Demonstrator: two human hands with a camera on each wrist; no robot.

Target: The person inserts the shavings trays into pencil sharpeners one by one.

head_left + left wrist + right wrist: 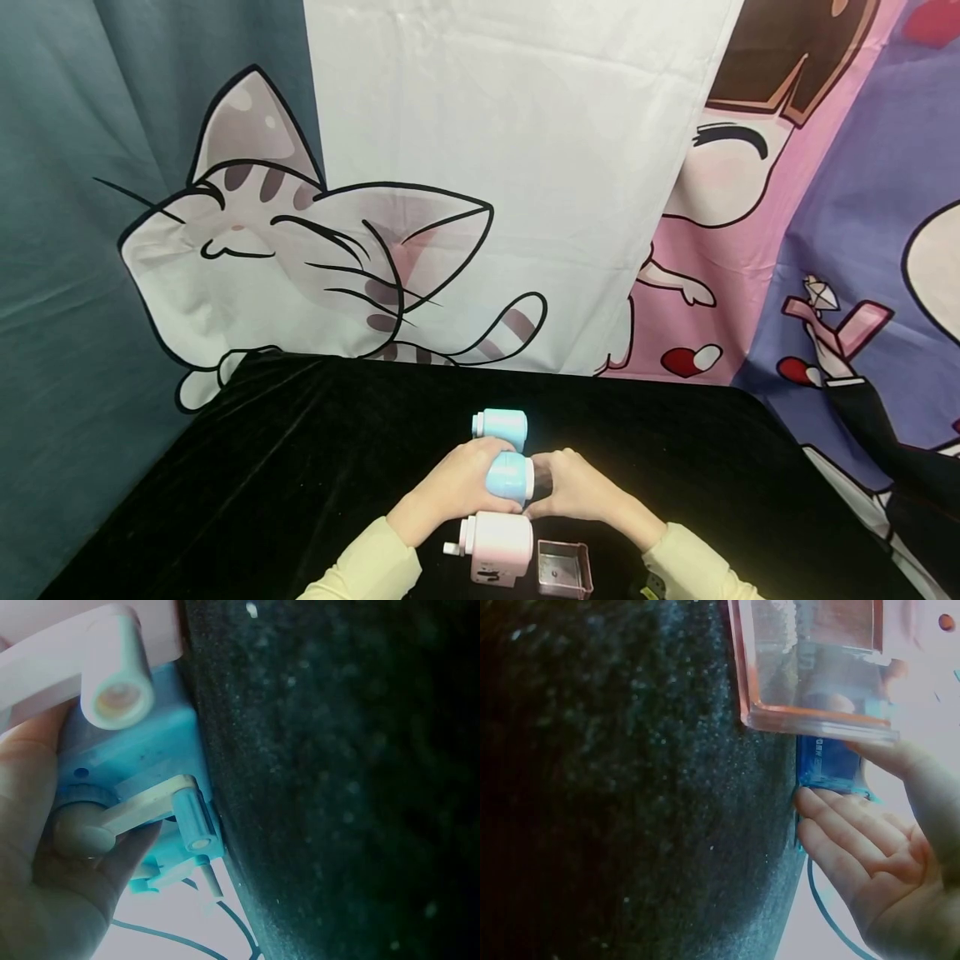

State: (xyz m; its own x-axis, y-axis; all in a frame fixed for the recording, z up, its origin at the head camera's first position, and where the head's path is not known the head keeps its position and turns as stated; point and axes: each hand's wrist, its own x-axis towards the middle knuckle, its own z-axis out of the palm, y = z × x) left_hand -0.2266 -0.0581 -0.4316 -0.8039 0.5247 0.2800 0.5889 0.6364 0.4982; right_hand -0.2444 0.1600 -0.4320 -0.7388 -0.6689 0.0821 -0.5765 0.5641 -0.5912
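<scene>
Blue sharpener sits at the lower centre of the head view, between the two hands. The left hand is wrapped round its body from the crank side; the right hand seems to pinch the dark front part between thumb and fingers, though the contact is partly hidden. Behind, slightly higher in the frame, lies a second blue sharpener; at the bottom centre stands a pink sharpener, with a clear tray just beside it on the dark-covered bench. The step in hand looks like working that front part, perhaps a drawer, out or in. The next move likely calls for a steady left hold and a straight, level pull or push by the right.
</scene>
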